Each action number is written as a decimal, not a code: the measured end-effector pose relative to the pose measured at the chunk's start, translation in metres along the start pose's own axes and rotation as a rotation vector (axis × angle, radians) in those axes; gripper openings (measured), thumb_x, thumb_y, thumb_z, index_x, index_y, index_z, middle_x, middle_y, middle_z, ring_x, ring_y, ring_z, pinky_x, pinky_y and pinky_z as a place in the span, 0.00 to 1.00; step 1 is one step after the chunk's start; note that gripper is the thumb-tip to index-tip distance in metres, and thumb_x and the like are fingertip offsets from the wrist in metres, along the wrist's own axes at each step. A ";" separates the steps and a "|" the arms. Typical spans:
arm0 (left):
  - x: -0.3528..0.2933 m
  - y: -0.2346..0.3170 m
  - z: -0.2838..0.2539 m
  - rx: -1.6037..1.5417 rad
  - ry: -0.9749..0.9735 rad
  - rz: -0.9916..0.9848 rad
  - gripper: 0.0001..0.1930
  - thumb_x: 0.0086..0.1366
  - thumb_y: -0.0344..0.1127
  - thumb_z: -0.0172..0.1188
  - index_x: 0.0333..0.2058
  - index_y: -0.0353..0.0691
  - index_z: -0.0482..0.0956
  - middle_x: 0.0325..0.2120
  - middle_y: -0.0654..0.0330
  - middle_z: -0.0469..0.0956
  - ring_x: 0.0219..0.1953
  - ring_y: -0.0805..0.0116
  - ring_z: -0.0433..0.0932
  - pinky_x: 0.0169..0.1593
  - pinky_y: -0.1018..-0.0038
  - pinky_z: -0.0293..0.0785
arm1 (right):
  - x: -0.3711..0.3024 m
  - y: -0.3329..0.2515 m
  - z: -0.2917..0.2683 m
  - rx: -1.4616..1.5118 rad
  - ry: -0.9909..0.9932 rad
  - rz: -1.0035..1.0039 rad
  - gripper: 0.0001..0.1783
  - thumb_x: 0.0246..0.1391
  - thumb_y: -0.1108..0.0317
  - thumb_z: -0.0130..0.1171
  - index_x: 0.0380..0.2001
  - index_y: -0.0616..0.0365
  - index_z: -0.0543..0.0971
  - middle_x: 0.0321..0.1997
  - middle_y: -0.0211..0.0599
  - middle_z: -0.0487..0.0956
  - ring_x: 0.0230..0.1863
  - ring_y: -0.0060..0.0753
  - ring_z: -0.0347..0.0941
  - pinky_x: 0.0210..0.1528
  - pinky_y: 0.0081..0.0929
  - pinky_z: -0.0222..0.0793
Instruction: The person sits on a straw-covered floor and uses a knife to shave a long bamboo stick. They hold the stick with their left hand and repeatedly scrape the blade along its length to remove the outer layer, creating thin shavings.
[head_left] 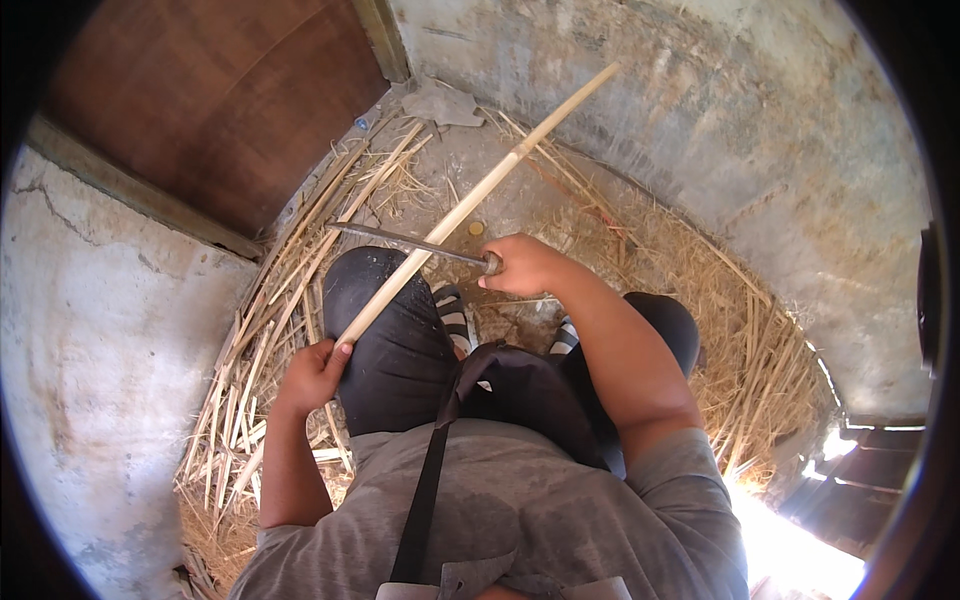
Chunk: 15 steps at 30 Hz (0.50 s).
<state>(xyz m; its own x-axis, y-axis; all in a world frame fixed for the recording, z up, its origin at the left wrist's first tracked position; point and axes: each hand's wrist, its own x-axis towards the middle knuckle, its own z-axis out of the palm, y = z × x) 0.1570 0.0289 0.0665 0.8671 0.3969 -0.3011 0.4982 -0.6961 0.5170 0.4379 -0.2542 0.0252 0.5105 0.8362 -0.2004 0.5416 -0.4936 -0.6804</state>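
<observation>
A long, pale bamboo strip point(467, 203) slants from beside my left knee up toward the far wall. Its near end is gripped by my left hand point(316, 374), the thumb pressed along it. In my right hand point(522, 266) is the handle of a knife point(405, 239), fingers wrapped round it. The long, narrow, dark blade points left and crosses the strip above my left thigh. Whether its edge bites into the bamboo I cannot tell.
Split bamboo strips point(290, 290) lie heaped along the left wall. Shavings point(750, 330) cover the floor at right. A brown door panel point(215, 110) stands at far left, and a stained wall point(690, 110) curves round the right. A flat pale piece point(442, 104) lies in the far corner.
</observation>
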 end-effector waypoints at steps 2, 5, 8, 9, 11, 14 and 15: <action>-0.001 0.002 0.000 0.003 0.008 -0.002 0.28 0.72 0.57 0.55 0.25 0.34 0.76 0.17 0.49 0.73 0.21 0.58 0.71 0.30 0.61 0.68 | -0.001 0.001 -0.005 -0.041 0.023 0.017 0.27 0.48 0.52 0.70 0.46 0.60 0.81 0.43 0.54 0.82 0.48 0.58 0.78 0.51 0.45 0.73; 0.000 0.002 0.000 0.009 0.006 0.017 0.28 0.72 0.57 0.55 0.26 0.34 0.76 0.17 0.49 0.73 0.21 0.58 0.71 0.29 0.61 0.68 | -0.004 0.008 -0.015 -0.084 0.097 0.065 0.27 0.49 0.52 0.70 0.46 0.60 0.81 0.43 0.54 0.82 0.48 0.58 0.78 0.51 0.46 0.73; 0.000 0.001 0.001 -0.001 0.001 0.003 0.28 0.72 0.57 0.55 0.27 0.33 0.77 0.17 0.49 0.73 0.21 0.57 0.71 0.29 0.61 0.68 | -0.007 0.020 -0.023 -0.048 0.208 0.171 0.29 0.49 0.51 0.70 0.47 0.62 0.80 0.46 0.56 0.82 0.50 0.58 0.78 0.53 0.46 0.73; 0.000 0.001 0.001 0.005 0.002 0.007 0.28 0.72 0.57 0.54 0.27 0.33 0.77 0.17 0.49 0.73 0.21 0.57 0.71 0.29 0.61 0.68 | -0.008 0.025 -0.025 -0.024 0.249 0.214 0.30 0.49 0.51 0.70 0.48 0.63 0.80 0.47 0.56 0.81 0.51 0.59 0.77 0.54 0.45 0.72; 0.001 0.000 0.001 0.016 0.004 0.015 0.28 0.72 0.57 0.54 0.27 0.33 0.77 0.17 0.48 0.73 0.21 0.57 0.71 0.29 0.61 0.68 | -0.009 0.038 -0.026 0.011 0.273 0.250 0.32 0.50 0.50 0.69 0.51 0.65 0.79 0.50 0.58 0.80 0.53 0.59 0.76 0.56 0.45 0.72; 0.002 0.000 0.000 0.020 -0.002 0.021 0.28 0.72 0.57 0.54 0.27 0.33 0.77 0.17 0.48 0.74 0.21 0.56 0.72 0.29 0.61 0.68 | -0.010 0.034 -0.028 0.031 0.259 0.271 0.35 0.50 0.50 0.69 0.54 0.66 0.78 0.53 0.60 0.79 0.56 0.59 0.75 0.58 0.44 0.70; 0.002 0.000 0.000 0.018 -0.002 0.020 0.29 0.72 0.57 0.54 0.27 0.33 0.77 0.17 0.48 0.74 0.21 0.57 0.71 0.29 0.61 0.68 | -0.010 0.032 -0.028 0.035 0.246 0.276 0.36 0.50 0.50 0.69 0.54 0.67 0.77 0.54 0.60 0.79 0.57 0.59 0.75 0.58 0.43 0.70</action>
<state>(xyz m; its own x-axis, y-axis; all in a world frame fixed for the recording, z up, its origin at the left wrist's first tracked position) 0.1582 0.0297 0.0654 0.8768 0.3816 -0.2924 0.4805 -0.7148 0.5080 0.4685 -0.2853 0.0253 0.7820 0.5880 -0.2070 0.3399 -0.6806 -0.6491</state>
